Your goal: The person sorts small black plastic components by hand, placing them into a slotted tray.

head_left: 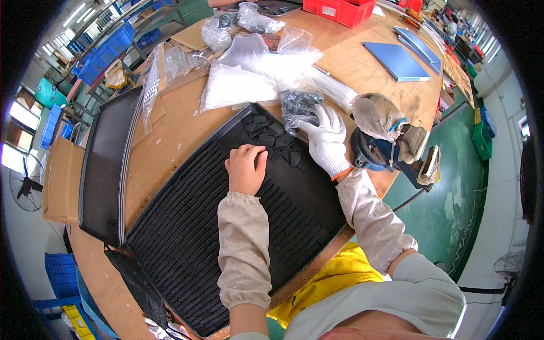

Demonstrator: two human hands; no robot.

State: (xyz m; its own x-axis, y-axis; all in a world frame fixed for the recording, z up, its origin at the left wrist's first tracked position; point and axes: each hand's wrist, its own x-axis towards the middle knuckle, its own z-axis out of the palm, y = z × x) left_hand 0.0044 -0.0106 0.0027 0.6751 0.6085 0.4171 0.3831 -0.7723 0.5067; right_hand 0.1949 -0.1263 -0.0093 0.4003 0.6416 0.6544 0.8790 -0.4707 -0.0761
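A large black tray (331, 207) lies before me, filled with tight rows of small black rectangular pieces (187, 218). Loose black pieces (269, 136) are scattered at its far end. Over the rows, just short of this scatter, is my bare left hand (246, 167), its fingers curled together; whatever they pinch is hidden. My right hand (328, 139), in a white knit glove, grips the side of a clear plastic bag (300, 107) of dark pieces at the tray's far right corner. Beige sleeve covers are on both forearms.
Stacked black trays (110, 170) stand at the left. White plastic sheets (238, 88) lie beyond the tray. A vise (368, 150) with cloth-wrapped parts sits at the right table edge. Farther off are blue panels (396, 61), a red crate (340, 12) and another person's arm (224, 3).
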